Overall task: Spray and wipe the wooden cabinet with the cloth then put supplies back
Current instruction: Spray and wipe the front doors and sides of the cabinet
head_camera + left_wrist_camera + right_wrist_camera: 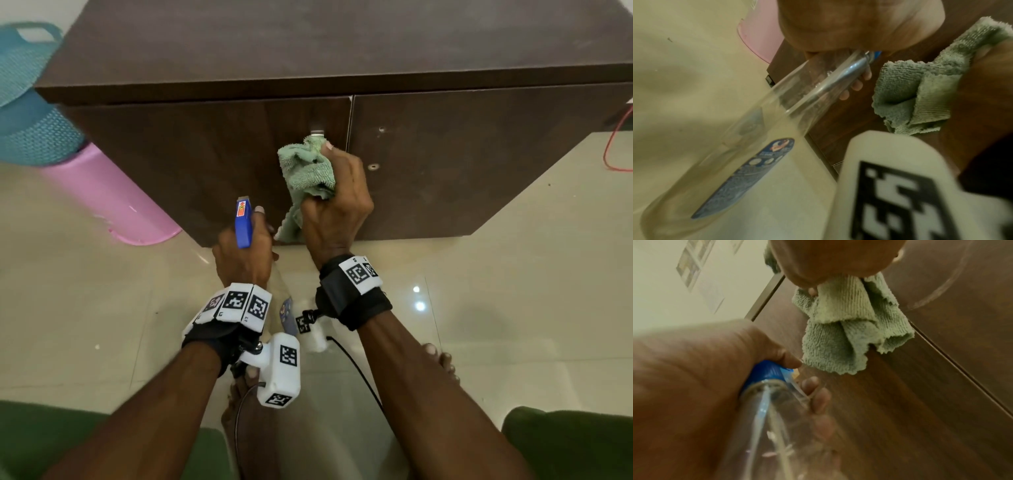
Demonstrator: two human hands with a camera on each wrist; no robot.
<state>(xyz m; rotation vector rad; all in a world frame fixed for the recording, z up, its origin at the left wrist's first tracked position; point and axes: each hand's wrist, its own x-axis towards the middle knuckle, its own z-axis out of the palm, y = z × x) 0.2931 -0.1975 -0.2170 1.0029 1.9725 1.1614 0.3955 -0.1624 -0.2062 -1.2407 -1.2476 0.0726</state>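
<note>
Cloth [306, 169] against cabinet door [205, 154]

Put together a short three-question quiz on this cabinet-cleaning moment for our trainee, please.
1. True or false: the left hand holds the spray bottle.
2. Which thing does the right hand grip?
A. the pink bucket
B. the green cloth
C. the red cable
3. Fill in: the cloth is bunched against the cabinet front, just below the small metal ______.

Key
1. True; its fingers wrap the neck under the blue spray head.
2. B.
3. Handle, on the left door near the door gap.
</note>
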